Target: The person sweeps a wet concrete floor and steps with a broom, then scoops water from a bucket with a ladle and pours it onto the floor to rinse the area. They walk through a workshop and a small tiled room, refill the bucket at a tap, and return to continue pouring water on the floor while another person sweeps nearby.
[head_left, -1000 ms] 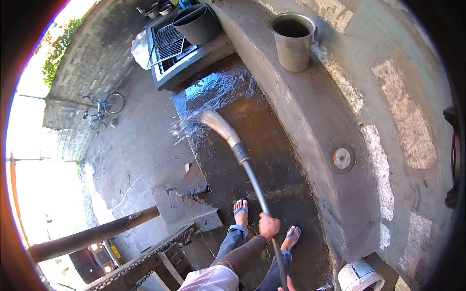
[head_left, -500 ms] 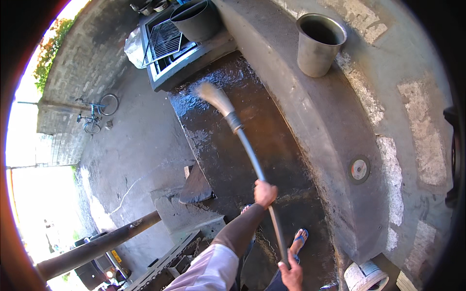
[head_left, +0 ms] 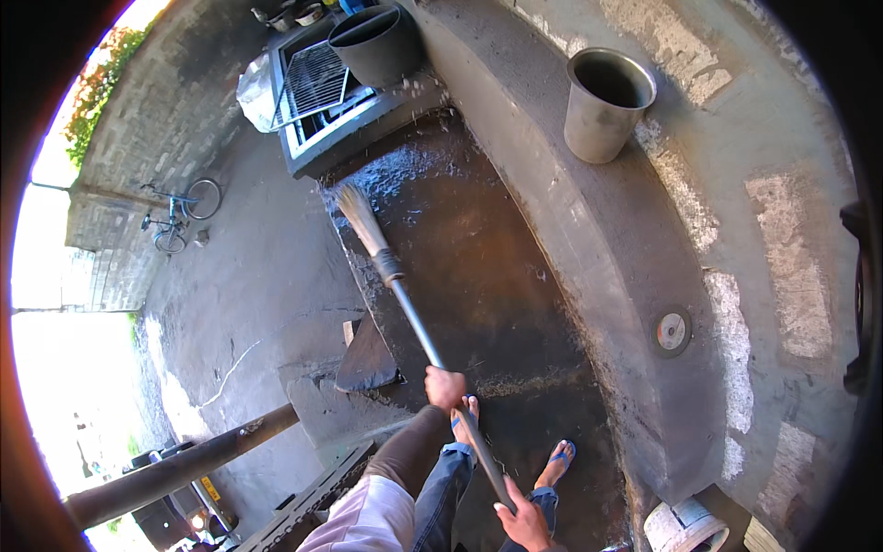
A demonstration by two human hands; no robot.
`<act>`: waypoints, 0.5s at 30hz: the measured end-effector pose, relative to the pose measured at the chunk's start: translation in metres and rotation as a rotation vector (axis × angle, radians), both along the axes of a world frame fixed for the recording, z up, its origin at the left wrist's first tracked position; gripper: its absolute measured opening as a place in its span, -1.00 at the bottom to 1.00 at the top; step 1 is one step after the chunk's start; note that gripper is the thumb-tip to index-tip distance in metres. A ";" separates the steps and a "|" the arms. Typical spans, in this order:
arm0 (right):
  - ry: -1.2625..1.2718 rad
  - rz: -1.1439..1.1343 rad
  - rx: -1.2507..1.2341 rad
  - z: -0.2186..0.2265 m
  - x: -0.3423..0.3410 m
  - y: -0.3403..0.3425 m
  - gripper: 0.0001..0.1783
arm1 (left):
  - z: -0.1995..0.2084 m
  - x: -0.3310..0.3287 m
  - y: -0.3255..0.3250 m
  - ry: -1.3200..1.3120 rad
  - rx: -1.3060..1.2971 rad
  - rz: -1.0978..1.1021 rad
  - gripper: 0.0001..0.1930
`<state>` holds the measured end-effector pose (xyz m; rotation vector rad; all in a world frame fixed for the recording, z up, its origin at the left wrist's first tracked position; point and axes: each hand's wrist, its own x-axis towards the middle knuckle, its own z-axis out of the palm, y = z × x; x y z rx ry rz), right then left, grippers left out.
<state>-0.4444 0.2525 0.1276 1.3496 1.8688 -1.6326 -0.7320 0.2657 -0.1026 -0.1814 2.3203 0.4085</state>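
I hold a long broom (head_left: pixel 405 308) with both hands. My left hand (head_left: pixel 446 386) grips the metal handle midway. My right hand (head_left: pixel 524 522) grips the handle's near end, low in the view. The pale bristle head (head_left: pixel 357 214) rests on the wet, dark strip of floor (head_left: pixel 497 276) ahead of me, near its left edge. My feet in blue flip-flops (head_left: pixel 557 457) stand on the same wet strip.
A raised concrete ledge (head_left: pixel 598 248) curves along the right, with a metal bucket (head_left: pixel 607 103) and a round disc (head_left: pixel 671 331) on it. Ahead stand a black tub (head_left: pixel 379 43) and a metal grate tray (head_left: pixel 317 85). A bicycle (head_left: pixel 179 212) leans at the left wall. A thick pipe (head_left: pixel 175 471) lies lower left.
The broom head has pushed forward and then come back to the left on the wet floor. The water splash seen a second ago is gone. My left hand shifted left along with the handle.
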 end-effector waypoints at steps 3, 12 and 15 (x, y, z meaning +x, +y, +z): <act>-0.057 -0.238 -0.043 0.039 0.045 -0.011 -0.32 | 0.039 0.070 0.051 -0.096 0.016 -0.130 -0.53; -0.254 -0.051 -0.229 0.084 0.157 -0.034 -0.30 | 0.035 0.198 -0.044 -0.251 0.105 -0.227 -0.44; -0.049 0.017 -0.111 0.087 0.212 -0.039 -0.33 | 0.035 0.251 -0.115 -0.132 -0.055 -0.008 -0.51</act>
